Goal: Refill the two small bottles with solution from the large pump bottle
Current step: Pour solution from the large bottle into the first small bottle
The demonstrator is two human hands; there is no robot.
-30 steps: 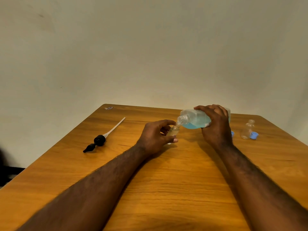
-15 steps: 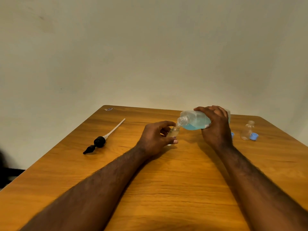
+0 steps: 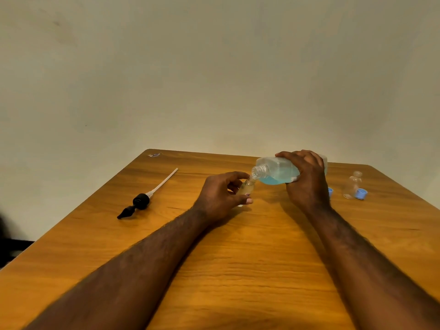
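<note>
Two small bottles belong to this job, and I judge the filling of the first to be the step in hand. The right hand [image 3: 307,179] wraps fingers and thumb round the body of the large bottle [image 3: 273,169]. The large bottle is tipped nearly flat above the table [image 3: 238,258], with its open threaded neck pointing left and slightly down. Blue solution [image 3: 278,180] pools along the lower side of the large bottle. Whether any is running out of the neck is too fine to see. Just under that neck is the first small bottle [image 3: 247,188], pinched between the thumb and curled fingers of the left hand [image 3: 221,195], its mouth touching or all but touching the neck's lip. The next move, by my reckoning, calls for a slow further tilt of the large bottle while the left hand keeps its bottle steady beneath, then a prompt levelling before the little one overflows. The second small bottle [image 3: 352,185] stands upright and uncapped well to the right of the large bottle, and it looks empty. Counted, there are one large bottle, two small bottles, two caps and one pump head. A blue cap [image 3: 361,194] sits just beside the second small bottle, and the other blue cap [image 3: 330,192] peeps out just right of the large bottle, behind the right wrist. The pump head [image 3: 140,202], with its dip tube, lies well to the left of the large bottle.
</note>
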